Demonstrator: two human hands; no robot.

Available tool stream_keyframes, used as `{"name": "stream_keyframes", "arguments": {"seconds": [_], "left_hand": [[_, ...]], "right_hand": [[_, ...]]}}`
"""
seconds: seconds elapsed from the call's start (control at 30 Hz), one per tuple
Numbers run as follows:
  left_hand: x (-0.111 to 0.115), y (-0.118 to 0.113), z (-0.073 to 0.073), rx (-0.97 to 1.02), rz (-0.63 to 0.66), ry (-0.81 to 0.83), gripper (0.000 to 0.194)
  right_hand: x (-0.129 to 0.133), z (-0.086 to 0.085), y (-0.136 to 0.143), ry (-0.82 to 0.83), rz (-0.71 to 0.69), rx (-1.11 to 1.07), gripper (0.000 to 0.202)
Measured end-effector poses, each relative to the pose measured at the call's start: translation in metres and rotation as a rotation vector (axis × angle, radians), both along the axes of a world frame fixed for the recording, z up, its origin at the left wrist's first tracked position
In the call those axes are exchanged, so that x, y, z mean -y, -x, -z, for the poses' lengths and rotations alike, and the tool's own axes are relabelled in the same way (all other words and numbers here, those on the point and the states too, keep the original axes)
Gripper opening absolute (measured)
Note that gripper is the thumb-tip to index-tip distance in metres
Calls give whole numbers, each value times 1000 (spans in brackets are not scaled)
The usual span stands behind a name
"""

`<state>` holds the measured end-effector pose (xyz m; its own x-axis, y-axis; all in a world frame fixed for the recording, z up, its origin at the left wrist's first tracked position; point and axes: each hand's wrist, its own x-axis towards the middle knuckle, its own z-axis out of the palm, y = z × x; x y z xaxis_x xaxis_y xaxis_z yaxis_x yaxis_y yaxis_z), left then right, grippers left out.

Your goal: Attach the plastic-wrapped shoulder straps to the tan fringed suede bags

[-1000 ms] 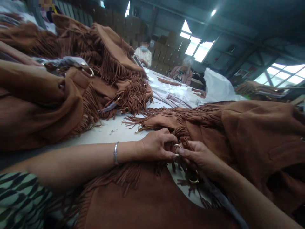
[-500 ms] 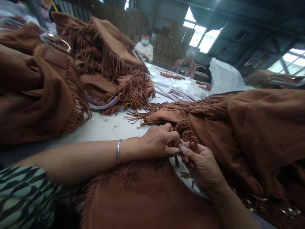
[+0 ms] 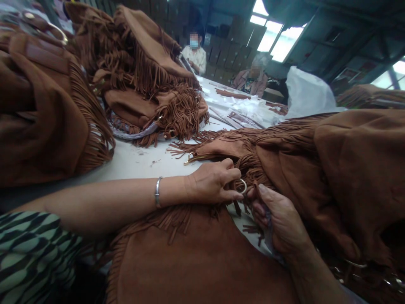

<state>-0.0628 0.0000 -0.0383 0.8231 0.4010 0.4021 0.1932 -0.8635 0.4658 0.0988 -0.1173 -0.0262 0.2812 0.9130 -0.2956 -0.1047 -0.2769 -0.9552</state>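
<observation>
My left hand [image 3: 217, 182], a silver bracelet at its wrist, is closed with thumb and fingers pinching a gold-coloured metal ring [image 3: 243, 186]. Just right of the ring, my right hand [image 3: 280, 217] is closed on the end of a brown leather strap [image 3: 256, 190]. Part of that strap is hidden by the fingers, and some pale wrapping shows under the palm. Below both hands lies a brown suede bag [image 3: 196, 257] with fringe along its edges. Behind them is another fringed brown piece [image 3: 226, 147] with a small gold clasp [image 3: 187, 162].
Brown fringed bags [image 3: 142, 46] are piled at the back left, and more brown suede [image 3: 357, 156] lies on the right. A white table [image 3: 136, 162] runs away from me, bearing strips and a translucent plastic bag [image 3: 308, 95]. Two people [image 3: 194, 55] sit at its far end.
My right hand has moved slightly right, away from the ring, and turned with the strap end. The ring now shows more fully in my left fingers. The view has shifted slightly.
</observation>
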Motion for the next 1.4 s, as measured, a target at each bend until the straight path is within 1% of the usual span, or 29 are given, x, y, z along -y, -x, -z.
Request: {"name": "stream_keyframes", "arguments": {"seconds": [0.07,0.17,0.23,0.4,0.5,0.6,0.7,0.77,0.87,0.97,1.03,1.1,1.13,1.2,1.27,1.3,1.4], "left_hand": [[-2,1,0,-6,26,4,34],[-4,2,-1,19,50,97,46],[-7,2,-2,12,85,108,50],[-23,5,-5,-70,251,71,41],[-32,4,-6,-70,344,93,42],[-37,2,-4,-58,388,121,45],[-39,0,0,-9,391,153,44],[-38,-2,5,54,379,184,42],[-36,-4,12,177,311,190,39],[-33,-6,15,263,244,195,32],[-33,-7,15,271,227,223,26],[-33,-7,12,235,217,237,24],[-32,-6,11,202,215,227,27],[-30,-4,7,113,216,177,40],[-27,-2,3,11,216,108,53],[-24,0,0,-32,209,74,56],[-18,5,-10,-118,197,-13,49]], "right_hand": [[0,0,1,-1,16,-26,34],[0,1,1,-9,12,-26,34],[0,2,1,-12,6,-18,34],[0,1,0,6,-6,14,35],[-1,3,0,52,-11,23,37],[-3,5,1,81,16,34,37],[-4,7,2,67,55,24,37],[-4,7,3,47,54,-46,35],[-5,8,7,-20,54,-165,36],[-9,12,13,-95,87,-134,35],[-13,16,18,-110,116,-75,32],[-15,20,21,-106,133,-35,30],[-16,22,22,-101,128,-22,30],[-17,22,21,-88,94,2,30],[-17,19,19,-76,36,3,31],[-17,16,17,-66,4,-10,31],[-17,6,13,-28,-69,-88,31]]}}
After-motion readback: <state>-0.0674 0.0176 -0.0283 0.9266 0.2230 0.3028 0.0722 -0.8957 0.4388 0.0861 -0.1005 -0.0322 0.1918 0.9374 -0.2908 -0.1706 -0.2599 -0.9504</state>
